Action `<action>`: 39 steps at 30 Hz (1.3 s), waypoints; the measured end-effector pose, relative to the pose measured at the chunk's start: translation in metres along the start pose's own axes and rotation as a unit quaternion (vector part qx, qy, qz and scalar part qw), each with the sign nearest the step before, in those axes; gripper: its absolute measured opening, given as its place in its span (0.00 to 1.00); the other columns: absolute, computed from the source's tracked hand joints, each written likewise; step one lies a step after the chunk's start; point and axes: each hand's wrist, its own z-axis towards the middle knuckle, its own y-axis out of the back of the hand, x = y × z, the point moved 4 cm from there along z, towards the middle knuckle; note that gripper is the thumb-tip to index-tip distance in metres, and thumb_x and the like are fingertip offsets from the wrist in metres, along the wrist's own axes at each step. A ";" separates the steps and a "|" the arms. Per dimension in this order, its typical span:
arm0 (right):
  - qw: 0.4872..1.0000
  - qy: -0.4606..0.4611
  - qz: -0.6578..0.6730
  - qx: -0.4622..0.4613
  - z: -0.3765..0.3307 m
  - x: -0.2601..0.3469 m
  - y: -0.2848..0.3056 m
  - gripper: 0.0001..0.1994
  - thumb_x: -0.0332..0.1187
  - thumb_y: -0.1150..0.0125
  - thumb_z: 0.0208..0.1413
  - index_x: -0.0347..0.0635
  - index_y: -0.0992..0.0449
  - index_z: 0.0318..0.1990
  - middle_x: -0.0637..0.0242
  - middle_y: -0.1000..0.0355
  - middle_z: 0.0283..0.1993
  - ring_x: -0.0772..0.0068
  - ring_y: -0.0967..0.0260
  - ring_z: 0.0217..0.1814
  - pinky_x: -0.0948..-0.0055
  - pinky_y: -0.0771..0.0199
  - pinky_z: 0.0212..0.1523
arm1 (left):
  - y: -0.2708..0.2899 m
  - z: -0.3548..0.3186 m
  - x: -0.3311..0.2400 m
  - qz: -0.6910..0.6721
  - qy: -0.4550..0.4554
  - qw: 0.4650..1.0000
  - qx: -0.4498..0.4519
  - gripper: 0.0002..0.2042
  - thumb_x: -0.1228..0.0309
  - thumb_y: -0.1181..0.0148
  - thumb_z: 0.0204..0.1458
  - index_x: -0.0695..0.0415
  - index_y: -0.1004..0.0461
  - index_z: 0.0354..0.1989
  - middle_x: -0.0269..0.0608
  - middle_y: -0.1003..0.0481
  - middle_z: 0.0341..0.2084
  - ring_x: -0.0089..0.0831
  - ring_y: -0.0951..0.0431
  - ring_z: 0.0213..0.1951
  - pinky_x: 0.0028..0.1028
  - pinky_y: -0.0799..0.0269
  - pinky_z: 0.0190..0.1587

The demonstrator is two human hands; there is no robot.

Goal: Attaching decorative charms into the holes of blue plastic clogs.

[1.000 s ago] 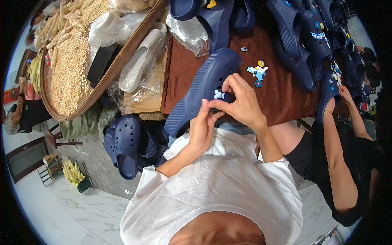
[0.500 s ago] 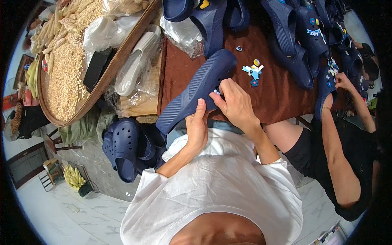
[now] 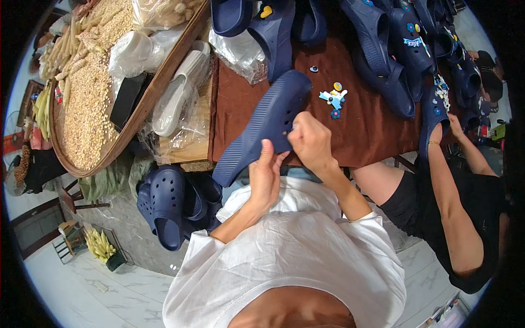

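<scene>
A navy blue foam clog [image 3: 262, 117] lies tilted on its side in front of me, its ridged sole edge toward the left and several holes showing on its upper. My left hand [image 3: 265, 177] grips it from below, with the thumb on its side. Against the holed upper my right hand [image 3: 310, 143] is closed; whatever its fingers pinch is hidden behind them. Beyond that hand, a small cluster of colourful shoe charms [image 3: 333, 100] rests on the brown cloth [image 3: 361, 139]. A single eye-shaped charm [image 3: 313, 69] lies farther back.
More navy clogs [image 3: 377, 71] stand at the far side, some decorated. Plain clogs [image 3: 167, 202] are piled low at left. A woven tray [image 3: 158, 76] of kernels and a white clog [image 3: 183, 90] in plastic sit left. At right, a co-worker's arm [image 3: 451, 202] reaches into a decorated clog.
The clog has turned slightly, showing more of its holes. My right fingers have curled tighter, and the small white piece seen at them before is out of sight.
</scene>
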 end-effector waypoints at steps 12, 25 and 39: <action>0.981 -0.124 -0.146 -0.022 0.002 -0.089 0.039 0.07 0.26 0.49 0.65 0.35 0.32 0.47 0.48 0.30 0.45 0.42 0.28 0.45 0.51 0.28 0.43 | 0.005 0.018 -0.028 -0.228 0.105 0.968 0.018 0.16 0.69 0.43 0.62 0.60 0.32 0.57 0.46 0.30 0.57 0.40 0.28 0.58 0.40 0.28 0.60; 0.992 -0.084 -0.095 -0.017 -0.008 -0.063 0.030 0.11 0.25 0.42 0.58 0.38 0.27 0.49 0.53 0.35 0.48 0.48 0.33 0.52 0.54 0.31 0.52 | 0.028 -0.011 -0.094 -0.316 0.133 0.935 0.089 0.12 0.71 0.53 0.66 0.64 0.28 0.52 0.48 0.24 0.54 0.40 0.23 0.54 0.38 0.22 0.53; 0.989 -0.074 -0.123 -0.023 0.029 -0.088 0.028 0.09 0.27 0.41 0.58 0.41 0.25 0.47 0.58 0.31 0.47 0.50 0.33 0.52 0.56 0.32 0.52 | 0.062 0.067 -0.127 -0.493 0.139 0.858 0.037 0.08 0.79 0.49 0.64 0.72 0.31 0.47 0.57 0.25 0.49 0.46 0.25 0.53 0.39 0.27 0.63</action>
